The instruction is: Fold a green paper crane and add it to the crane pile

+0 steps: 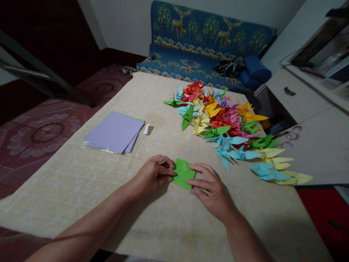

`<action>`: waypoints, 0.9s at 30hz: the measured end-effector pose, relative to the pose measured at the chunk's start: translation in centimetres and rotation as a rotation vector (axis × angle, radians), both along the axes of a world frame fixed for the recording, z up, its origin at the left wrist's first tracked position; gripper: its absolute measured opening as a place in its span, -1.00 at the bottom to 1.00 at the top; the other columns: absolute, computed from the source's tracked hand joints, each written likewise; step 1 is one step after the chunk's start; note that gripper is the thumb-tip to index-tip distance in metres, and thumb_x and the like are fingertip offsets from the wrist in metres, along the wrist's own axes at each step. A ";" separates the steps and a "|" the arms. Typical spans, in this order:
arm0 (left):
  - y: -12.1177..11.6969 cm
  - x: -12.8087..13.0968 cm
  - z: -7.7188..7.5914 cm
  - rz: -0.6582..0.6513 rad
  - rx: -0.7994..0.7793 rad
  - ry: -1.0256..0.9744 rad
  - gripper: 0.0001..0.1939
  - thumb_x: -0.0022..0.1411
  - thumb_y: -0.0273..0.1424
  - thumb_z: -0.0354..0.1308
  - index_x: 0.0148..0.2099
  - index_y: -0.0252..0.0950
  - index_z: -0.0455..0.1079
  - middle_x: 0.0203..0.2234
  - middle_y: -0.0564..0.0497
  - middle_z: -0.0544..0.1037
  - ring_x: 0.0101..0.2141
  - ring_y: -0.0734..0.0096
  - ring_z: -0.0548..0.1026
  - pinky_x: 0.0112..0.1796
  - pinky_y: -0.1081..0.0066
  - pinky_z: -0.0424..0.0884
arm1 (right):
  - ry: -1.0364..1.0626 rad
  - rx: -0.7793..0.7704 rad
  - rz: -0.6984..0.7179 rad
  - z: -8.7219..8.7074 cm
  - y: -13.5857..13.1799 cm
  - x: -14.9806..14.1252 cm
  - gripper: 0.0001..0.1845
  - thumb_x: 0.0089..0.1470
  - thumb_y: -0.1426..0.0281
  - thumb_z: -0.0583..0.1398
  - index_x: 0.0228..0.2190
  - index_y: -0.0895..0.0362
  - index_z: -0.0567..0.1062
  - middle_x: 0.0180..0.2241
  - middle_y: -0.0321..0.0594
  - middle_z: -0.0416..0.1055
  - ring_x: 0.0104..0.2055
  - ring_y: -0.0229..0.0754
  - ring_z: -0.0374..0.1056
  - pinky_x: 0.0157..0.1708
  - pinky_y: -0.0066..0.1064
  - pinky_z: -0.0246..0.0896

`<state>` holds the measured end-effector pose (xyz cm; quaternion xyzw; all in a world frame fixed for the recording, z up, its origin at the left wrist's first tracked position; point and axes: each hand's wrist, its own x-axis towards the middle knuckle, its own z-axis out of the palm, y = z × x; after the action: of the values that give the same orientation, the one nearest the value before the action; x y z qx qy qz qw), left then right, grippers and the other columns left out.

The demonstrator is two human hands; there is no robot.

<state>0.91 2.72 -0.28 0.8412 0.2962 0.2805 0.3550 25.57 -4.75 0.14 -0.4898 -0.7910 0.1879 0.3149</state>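
Note:
A small folded sheet of green origami paper (182,179) lies on the table between my hands, with a raised flap near its upper middle. My left hand (155,174) pinches its left edge between curled fingers and thumb. On the opposite side, my right hand (209,185) grips the right edge, fingers bent and their tips on the paper. Farther right spreads a pile of folded paper cranes (218,116) in red, yellow, green, blue, pink and orange. Left of my hands lies a stack of purple paper squares (116,131) with a green edge showing, on a clear plastic sleeve (137,151).
A pale patterned cloth covers the table (81,196). Beside the stack sits a small white scrap (146,128). Behind the table stands a blue deer-patterned sofa (188,43). A white cabinet (313,145) borders the right side, and a metal ladder (46,72) leans at the left.

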 end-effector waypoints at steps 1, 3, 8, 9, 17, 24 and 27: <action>0.0 0.0 0.0 -0.003 0.003 0.005 -0.83 0.16 -0.41 0.26 -0.19 -0.22 0.62 -0.24 -0.11 0.55 -0.25 0.31 0.46 -0.19 0.30 0.38 | 0.011 -0.002 -0.003 0.0 0.0 0.0 -0.75 0.07 0.47 0.28 -0.22 -0.10 0.62 0.07 -0.22 0.41 0.18 -0.01 0.22 0.11 -0.03 0.23; 0.0 -0.1 0.1 -0.007 0.007 0.014 -0.83 0.16 -0.40 0.26 -0.18 -0.21 0.62 -0.23 -0.10 0.54 -0.24 0.31 0.46 -0.18 0.29 0.37 | 0.025 0.002 -0.006 0.1 0.1 0.0 -0.77 0.10 0.46 0.26 -0.23 -0.10 0.62 0.04 -0.21 0.42 0.16 -0.03 0.23 0.10 -0.05 0.25; 0.0 -0.2 0.0 -0.008 -0.010 0.013 -0.81 0.15 -0.36 0.28 -0.17 -0.20 0.61 -0.22 -0.11 0.53 -0.23 0.31 0.45 -0.17 0.27 0.39 | 0.034 0.007 -0.006 0.2 0.2 -0.1 -0.79 0.11 0.42 0.26 -0.22 -0.09 0.62 0.01 -0.18 0.45 0.12 -0.02 0.28 0.05 -0.06 0.29; -0.1 -0.2 0.0 -0.004 -0.016 0.013 -0.80 0.12 -0.34 0.30 -0.17 -0.21 0.61 -0.22 -0.11 0.53 -0.23 0.30 0.45 -0.16 0.26 0.40 | 0.037 0.006 -0.008 0.2 0.2 -0.1 -0.79 0.11 0.42 0.26 -0.22 -0.09 0.62 0.01 -0.18 0.45 0.12 -0.02 0.29 0.04 -0.06 0.29; -0.2 0.3 -0.1 0.056 -0.008 0.022 -0.76 0.05 -0.27 0.37 -0.21 -0.24 0.62 -0.25 -0.11 0.55 -0.22 0.26 0.48 -0.14 0.23 0.38 | 0.049 -0.015 -0.013 0.6 0.1 -0.2 -0.81 0.10 0.40 0.26 -0.21 -0.04 0.60 0.01 -0.14 0.44 0.11 0.01 0.29 0.06 -0.06 0.27; -0.4 0.3 0.0 0.063 -0.007 0.035 -0.75 0.02 -0.29 0.38 -0.21 -0.23 0.61 -0.25 -0.11 0.55 -0.20 0.23 0.47 -0.12 0.21 0.36 | 0.041 -0.005 -0.007 0.2 0.1 -0.2 -0.74 0.00 0.42 0.33 -0.20 -0.03 0.57 0.02 -0.15 0.43 0.11 0.02 0.28 0.07 -0.06 0.25; -0.5 0.5 0.0 0.075 -0.002 0.036 -0.69 -0.02 -0.24 0.40 -0.20 -0.23 0.61 -0.25 -0.12 0.55 -0.21 0.21 0.47 -0.11 0.20 0.35 | 0.016 0.004 -0.008 0.3 0.0 -0.3 -0.71 -0.02 0.44 0.33 -0.19 -0.02 0.56 0.03 -0.15 0.42 0.12 0.02 0.27 0.08 -0.05 0.23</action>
<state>1.39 2.18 -0.29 0.8341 0.3340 0.2781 0.3396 25.32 -4.74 0.45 -0.4907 -0.7869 0.1889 0.3228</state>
